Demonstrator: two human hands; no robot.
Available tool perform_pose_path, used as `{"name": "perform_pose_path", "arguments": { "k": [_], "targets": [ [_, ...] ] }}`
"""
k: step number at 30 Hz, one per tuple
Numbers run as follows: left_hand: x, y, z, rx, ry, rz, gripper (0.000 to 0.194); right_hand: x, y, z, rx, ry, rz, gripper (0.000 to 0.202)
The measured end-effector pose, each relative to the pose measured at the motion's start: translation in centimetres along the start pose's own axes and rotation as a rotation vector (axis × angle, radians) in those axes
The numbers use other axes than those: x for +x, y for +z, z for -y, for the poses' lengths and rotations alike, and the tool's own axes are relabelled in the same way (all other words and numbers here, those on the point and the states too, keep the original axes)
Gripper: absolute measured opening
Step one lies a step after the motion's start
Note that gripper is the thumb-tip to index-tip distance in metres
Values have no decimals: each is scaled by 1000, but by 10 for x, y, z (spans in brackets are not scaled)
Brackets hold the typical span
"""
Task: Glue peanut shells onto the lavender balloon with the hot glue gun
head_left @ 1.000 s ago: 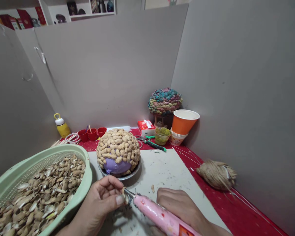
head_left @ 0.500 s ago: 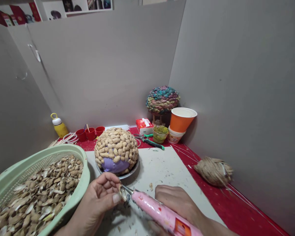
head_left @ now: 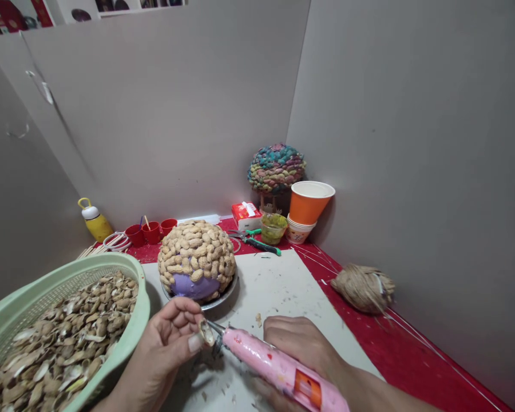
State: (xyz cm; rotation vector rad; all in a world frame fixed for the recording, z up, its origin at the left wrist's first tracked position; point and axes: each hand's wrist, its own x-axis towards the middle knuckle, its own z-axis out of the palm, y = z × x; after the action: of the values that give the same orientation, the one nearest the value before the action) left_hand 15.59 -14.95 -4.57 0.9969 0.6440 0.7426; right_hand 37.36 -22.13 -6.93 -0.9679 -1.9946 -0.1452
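Between thumb and fingers, my left hand (head_left: 167, 337) pinches a peanut shell half (head_left: 206, 332), its hollow side facing the glue gun. My right hand (head_left: 304, 349) is wrapped round a pink hot glue gun (head_left: 266, 355), whose metal nozzle points left and lies close beside the shell; whether they touch I cannot tell. Just beyond my left hand, a dome covered in peanut shells (head_left: 197, 249) sits in a shallow metal dish (head_left: 229, 294). A bare purple patch (head_left: 193, 285) shows on its near side.
At left stands a green colander (head_left: 143, 292) full of peanut shells (head_left: 81, 326). Behind are red cups (head_left: 151, 233), pliers (head_left: 261, 246), a tissue pack (head_left: 246, 216), paper cups (head_left: 310, 203) and a coloured shell-covered dome (head_left: 277, 167). A twine bundle (head_left: 363, 288) lies right, near the grey wall.
The camera view has shifted slightly to the right. My left hand has turned the shell half a little, so more of its hollow shows. Both hands keep their holds.
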Motion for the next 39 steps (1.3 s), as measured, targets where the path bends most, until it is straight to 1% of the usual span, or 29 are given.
{"name": "perform_pose_path", "arguments": {
  "k": [6,10,13,18,25,34,39],
  "targets": [
    [-2,3,-1,3,7,-12,32,-4,0,-1,1,28,22,33],
    [-1,2,-2,2,17,-4,32,-7,1,-2,20,48,8,33],
    [0,2,-1,0,24,-2,33,-7,2,-2,3,23,16,33],
    [0,1,0,-5,60,-13,33,-4,1,-1,-59,-32,-27,31],
    [0,1,1,-6,66,-17,34,0,-4,2,-44,-11,24,31],
    [0,0,2,-12,84,-30,33,2,-6,2,-6,-18,23,32],
    [0,1,2,-17,99,-25,32,5,-7,4,-54,-52,20,35]
  ]
}}
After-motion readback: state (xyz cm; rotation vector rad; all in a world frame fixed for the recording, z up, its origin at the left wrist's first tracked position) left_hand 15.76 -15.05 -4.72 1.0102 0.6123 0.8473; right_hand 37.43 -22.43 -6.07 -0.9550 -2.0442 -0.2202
